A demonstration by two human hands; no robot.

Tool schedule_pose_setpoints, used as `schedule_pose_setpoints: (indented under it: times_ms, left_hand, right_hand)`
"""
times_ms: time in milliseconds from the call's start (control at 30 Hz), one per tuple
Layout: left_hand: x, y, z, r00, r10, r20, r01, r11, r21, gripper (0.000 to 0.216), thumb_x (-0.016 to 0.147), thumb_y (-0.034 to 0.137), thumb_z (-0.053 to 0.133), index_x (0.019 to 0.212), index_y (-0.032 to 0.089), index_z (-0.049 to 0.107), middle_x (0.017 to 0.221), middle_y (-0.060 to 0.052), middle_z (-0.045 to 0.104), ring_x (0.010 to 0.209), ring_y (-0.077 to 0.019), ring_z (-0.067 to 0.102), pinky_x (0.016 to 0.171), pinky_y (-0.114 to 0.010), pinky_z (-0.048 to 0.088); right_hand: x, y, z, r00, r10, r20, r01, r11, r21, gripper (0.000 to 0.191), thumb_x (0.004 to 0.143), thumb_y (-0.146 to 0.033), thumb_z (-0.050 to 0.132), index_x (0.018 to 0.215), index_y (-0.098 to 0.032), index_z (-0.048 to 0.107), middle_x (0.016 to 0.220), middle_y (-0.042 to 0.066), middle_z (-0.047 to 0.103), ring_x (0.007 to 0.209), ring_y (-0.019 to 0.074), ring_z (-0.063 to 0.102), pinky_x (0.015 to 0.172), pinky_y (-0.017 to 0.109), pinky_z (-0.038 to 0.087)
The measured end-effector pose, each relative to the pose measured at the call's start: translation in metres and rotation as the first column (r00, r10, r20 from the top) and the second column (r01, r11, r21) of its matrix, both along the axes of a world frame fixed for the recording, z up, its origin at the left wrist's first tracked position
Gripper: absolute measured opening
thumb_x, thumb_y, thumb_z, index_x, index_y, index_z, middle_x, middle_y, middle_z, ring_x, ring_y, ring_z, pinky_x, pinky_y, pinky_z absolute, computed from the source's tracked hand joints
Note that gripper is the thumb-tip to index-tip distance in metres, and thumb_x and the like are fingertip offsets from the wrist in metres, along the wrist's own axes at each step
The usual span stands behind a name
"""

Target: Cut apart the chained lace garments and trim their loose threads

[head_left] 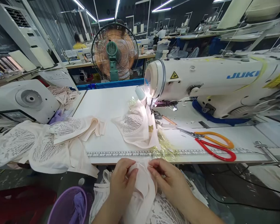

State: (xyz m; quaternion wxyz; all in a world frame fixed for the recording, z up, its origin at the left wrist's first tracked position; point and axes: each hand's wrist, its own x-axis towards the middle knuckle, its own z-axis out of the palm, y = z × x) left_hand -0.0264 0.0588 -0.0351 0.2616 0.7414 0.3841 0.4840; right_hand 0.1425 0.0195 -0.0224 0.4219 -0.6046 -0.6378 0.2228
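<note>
Both hands hold a pale pink bra piece (142, 183) with white lace, in front of the table's near edge. My left hand (123, 179) pinches its left side between thumb and fingers. On the opposite side, my right hand (165, 175) is closed on the fabric's edge. Lower down, more lace fabric spreads under both wrists. Just beyond the hands, another lace bra cup (132, 124) lies under the lit needle area of a white JUKI sewing machine (207, 73). Scissors (210, 141) with orange and red handles rest to the right of it.
More lace bra pieces (46, 146) lie at the left, partly over the table edge. A printed ruler strip (121, 154) runs along the front. Yellowish thread scraps (164, 144) lie near the machine. A purple bin (56, 208) stands below left; a large fan (115, 51) stands behind the table.
</note>
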Motion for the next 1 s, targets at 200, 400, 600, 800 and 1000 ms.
schedule_pose_setpoints:
  times_ms: [200,400,600,800,1000]
  left_hand:
    - [-0.005,0.010,0.003,0.944,0.046,-0.326,0.033,0.972,0.232,0.020,0.084,0.008,0.048,0.096,0.021,0.058,0.092,-0.006,0.058,0.079,-0.0151,0.061,0.067,-0.026,0.054]
    - [-0.005,0.014,0.003,0.819,0.275,-0.504,0.000,0.878,0.479,0.023,0.085,0.011,0.045,0.102,0.016,0.058,0.087,-0.009,0.064,0.077,-0.0205,0.062,0.063,-0.032,0.053]
    - [-0.009,0.017,0.008,0.825,0.297,-0.481,-0.010,0.858,0.513,0.020,0.084,0.009,0.046,0.098,0.017,0.058,0.078,-0.006,0.063,0.069,-0.0170,0.059,0.060,-0.028,0.051]
    - [-0.014,0.020,0.015,0.846,0.149,-0.511,0.162,0.843,0.514,0.017,0.084,0.009,0.046,0.079,0.017,0.060,0.079,-0.007,0.068,0.075,-0.0184,0.062,0.068,-0.032,0.053]
    - [-0.019,0.021,0.014,0.743,-0.050,-0.668,0.404,0.829,0.387,0.024,0.084,0.005,0.040,0.086,0.013,0.063,0.108,-0.011,0.070,0.106,-0.0229,0.061,0.089,-0.037,0.053]
  right_hand:
    - [0.001,0.006,-0.001,0.957,0.009,0.289,-0.039,0.994,0.100,0.023,0.089,-0.018,0.042,0.093,-0.018,0.065,0.084,0.008,0.070,0.075,0.0197,0.066,0.063,0.030,0.053]
    - [-0.004,0.015,-0.002,0.866,-0.009,0.501,-0.020,0.998,0.052,0.030,0.093,-0.022,0.037,0.096,-0.019,0.067,0.073,0.005,0.067,0.063,0.0198,0.063,0.052,0.028,0.047]
    - [-0.006,0.019,0.000,0.800,-0.020,0.600,-0.027,0.997,0.069,0.023,0.089,-0.021,0.044,0.095,-0.019,0.066,0.068,0.004,0.064,0.057,0.0179,0.061,0.046,0.026,0.038]
    - [-0.002,0.020,0.000,0.783,0.022,0.621,-0.064,0.997,0.045,0.022,0.088,-0.020,0.046,0.099,-0.019,0.065,0.070,0.003,0.064,0.057,0.0174,0.061,0.047,0.026,0.039]
    - [0.000,0.019,0.001,0.790,-0.004,0.614,-0.038,0.998,0.056,0.021,0.087,-0.020,0.048,0.097,-0.019,0.066,0.070,0.004,0.061,0.059,0.0181,0.057,0.048,0.026,0.039]
